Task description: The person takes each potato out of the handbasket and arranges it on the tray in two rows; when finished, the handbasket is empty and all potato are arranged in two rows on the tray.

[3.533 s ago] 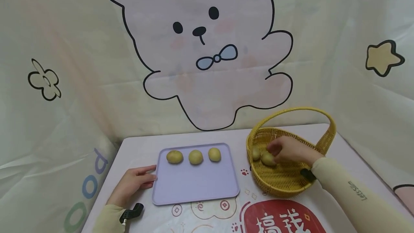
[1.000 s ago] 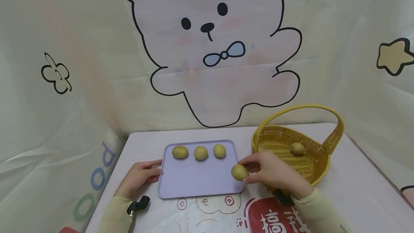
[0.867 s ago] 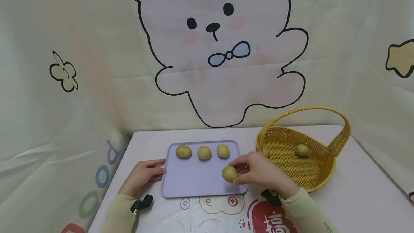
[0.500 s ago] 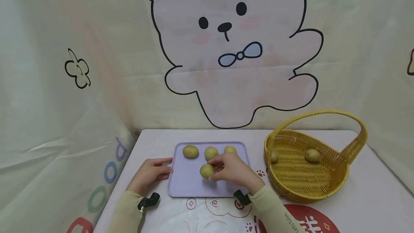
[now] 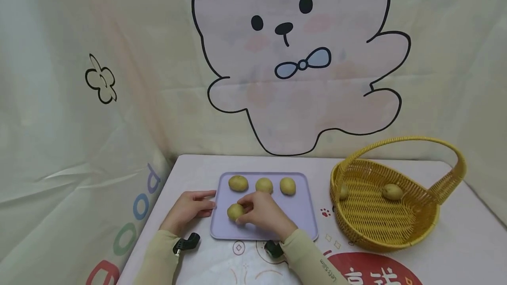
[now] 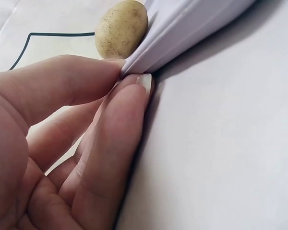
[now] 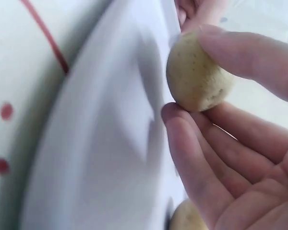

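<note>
Your right hand (image 5: 266, 214) pinches potato (image 5: 234, 212), shifted leftward; left hand (image 5: 187, 210) seemingly pinches tray (image 5: 299, 217): three more potatoes (image 5: 288, 186). Basket (image 5: 380, 225), lower right: two.

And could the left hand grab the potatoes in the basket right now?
Probably not: the left hand holds the left edge of the tray, and the tray and the right hand lie between it and the basket.

Booth-like nook, cartoon-printed drapes (image 5: 253, 69)
</note>
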### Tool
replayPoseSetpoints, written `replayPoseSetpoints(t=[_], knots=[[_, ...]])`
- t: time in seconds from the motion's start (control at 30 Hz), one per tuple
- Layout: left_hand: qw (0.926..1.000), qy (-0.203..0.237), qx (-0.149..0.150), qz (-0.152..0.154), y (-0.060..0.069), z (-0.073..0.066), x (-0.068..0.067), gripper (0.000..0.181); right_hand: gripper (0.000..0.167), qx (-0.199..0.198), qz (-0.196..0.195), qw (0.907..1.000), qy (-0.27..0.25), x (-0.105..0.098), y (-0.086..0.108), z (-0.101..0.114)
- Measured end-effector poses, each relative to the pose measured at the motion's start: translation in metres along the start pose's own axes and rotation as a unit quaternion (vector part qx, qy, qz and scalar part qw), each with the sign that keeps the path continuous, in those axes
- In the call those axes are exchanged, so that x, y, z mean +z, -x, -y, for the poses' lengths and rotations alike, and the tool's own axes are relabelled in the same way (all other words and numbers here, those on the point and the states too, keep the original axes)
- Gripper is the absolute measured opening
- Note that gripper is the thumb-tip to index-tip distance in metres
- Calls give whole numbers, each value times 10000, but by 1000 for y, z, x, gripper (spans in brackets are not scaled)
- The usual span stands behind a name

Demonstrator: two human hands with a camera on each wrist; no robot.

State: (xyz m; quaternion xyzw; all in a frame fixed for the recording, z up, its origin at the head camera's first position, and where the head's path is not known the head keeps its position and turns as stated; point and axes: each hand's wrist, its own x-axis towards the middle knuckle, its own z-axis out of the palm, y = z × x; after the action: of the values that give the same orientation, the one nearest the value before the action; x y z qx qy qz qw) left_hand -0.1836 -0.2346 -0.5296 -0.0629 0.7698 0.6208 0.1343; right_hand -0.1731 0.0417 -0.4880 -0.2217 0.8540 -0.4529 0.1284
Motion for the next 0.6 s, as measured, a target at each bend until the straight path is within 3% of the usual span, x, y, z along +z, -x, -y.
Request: replayPoseSetpoints(t=[0.6], knots=[[9999, -96, -30, -27, -1, 1, -1, 50, 47, -13, -163, 9995, 277, 14, -6, 6]])
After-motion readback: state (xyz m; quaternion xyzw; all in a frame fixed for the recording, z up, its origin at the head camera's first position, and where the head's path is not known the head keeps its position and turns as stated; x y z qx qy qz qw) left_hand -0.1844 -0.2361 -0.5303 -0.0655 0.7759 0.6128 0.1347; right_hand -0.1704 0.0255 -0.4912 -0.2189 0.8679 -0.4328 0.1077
